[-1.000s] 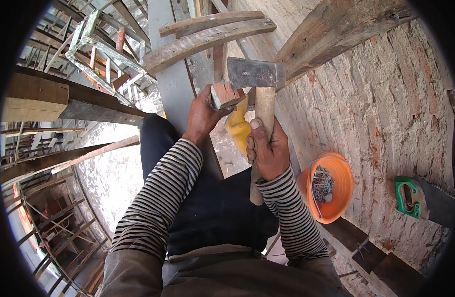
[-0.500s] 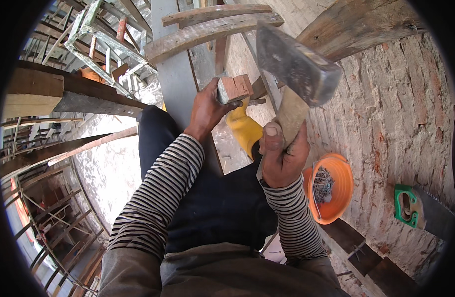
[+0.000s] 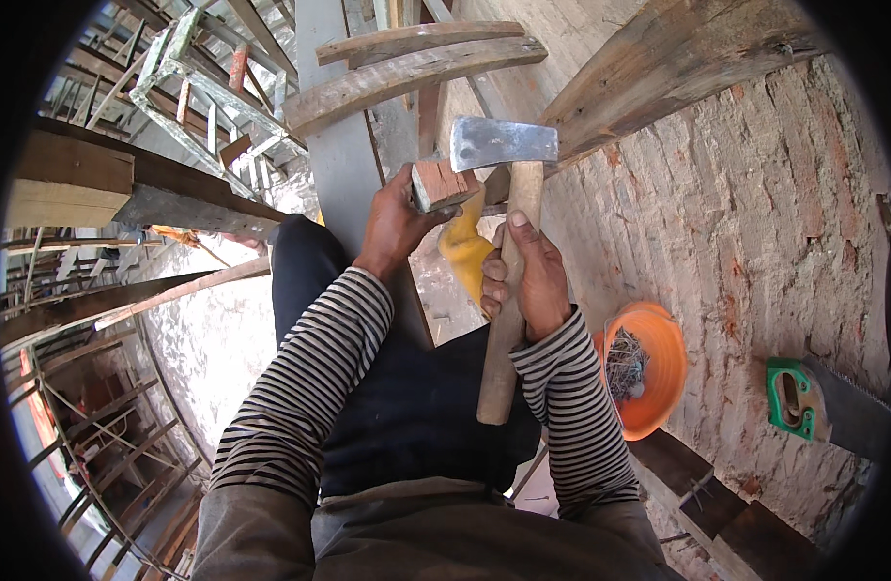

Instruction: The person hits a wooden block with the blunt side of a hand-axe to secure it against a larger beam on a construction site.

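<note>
My left hand point(image 3: 392, 225) is closed around a short wooden block point(image 3: 444, 186) with a reddish, rough, cracked face and a paler side. My right hand point(image 3: 535, 276) grips the wooden handle of a hatchet point(image 3: 505, 324), fingers wrapped round its middle. The steel hatchet head point(image 3: 504, 143) lies sideways at the top, its broad edge pointing left. That edge is right by the block's upper side; whether they touch I cannot tell. Below the block shows a yellow boot point(image 3: 465, 247).
An orange bucket point(image 3: 663, 373) with nails hangs or rests at the right, by a rough brick wall point(image 3: 697, 261). Farther right is a green-handled saw point(image 3: 799, 399). Curved planks point(image 3: 416, 77) lie across a grey board point(image 3: 334, 165) ahead. Timber beams and scaffolding point(image 3: 107, 445) fill the left.
The hatchet has swung down and left from a tilted, raised position, its head now beside the block. My right hand moved up and left. My left hand and the block shifted slightly left and down.
</note>
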A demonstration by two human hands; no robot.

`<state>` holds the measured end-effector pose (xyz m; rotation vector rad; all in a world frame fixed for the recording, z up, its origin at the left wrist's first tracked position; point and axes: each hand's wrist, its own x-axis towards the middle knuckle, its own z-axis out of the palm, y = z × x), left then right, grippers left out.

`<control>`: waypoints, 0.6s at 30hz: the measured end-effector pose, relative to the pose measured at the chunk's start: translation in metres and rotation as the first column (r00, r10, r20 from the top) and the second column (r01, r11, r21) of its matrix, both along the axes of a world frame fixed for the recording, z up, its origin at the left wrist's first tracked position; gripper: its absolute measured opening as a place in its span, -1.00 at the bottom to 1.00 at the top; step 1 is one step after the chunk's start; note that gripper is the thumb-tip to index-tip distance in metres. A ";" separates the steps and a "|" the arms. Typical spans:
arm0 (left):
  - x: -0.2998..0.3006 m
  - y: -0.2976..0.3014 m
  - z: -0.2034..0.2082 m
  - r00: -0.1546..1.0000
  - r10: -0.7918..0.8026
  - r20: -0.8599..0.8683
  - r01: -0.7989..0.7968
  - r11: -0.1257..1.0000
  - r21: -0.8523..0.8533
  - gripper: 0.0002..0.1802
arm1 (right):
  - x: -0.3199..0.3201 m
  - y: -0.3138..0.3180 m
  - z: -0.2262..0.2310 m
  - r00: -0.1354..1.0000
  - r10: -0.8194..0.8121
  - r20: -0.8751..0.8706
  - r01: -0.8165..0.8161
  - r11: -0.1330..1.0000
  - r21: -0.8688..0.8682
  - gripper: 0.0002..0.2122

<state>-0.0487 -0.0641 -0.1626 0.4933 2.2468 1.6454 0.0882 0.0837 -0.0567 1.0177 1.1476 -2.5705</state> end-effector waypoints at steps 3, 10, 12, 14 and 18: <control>0.006 0.004 0.003 1.000 0.013 -0.016 -0.014 0.999 -0.033 -0.34 | 0.006 -0.013 0.001 0.999 0.002 -0.048 0.011 0.961 0.278 -0.64; 0.004 0.003 -0.007 1.000 -0.004 -0.007 0.004 1.000 0.026 -0.35 | 0.018 -0.022 -0.005 0.932 0.205 -0.300 0.169 0.487 0.857 -0.69; 0.002 0.004 -0.004 1.000 -0.003 -0.019 0.002 1.000 -0.022 -0.33 | 0.018 -0.024 -0.008 0.933 0.241 -0.268 0.164 0.377 0.912 -0.70; 0.002 0.007 -0.002 1.000 -0.008 -0.010 0.008 0.999 -0.032 -0.32 | 0.018 -0.025 -0.011 0.942 0.254 -0.217 0.130 0.319 0.939 -0.70; 0.001 0.002 -0.008 1.000 -0.006 -0.006 0.006 1.000 0.000 -0.30 | 0.024 -0.029 0.006 0.933 0.258 -0.252 0.145 0.369 0.918 -0.69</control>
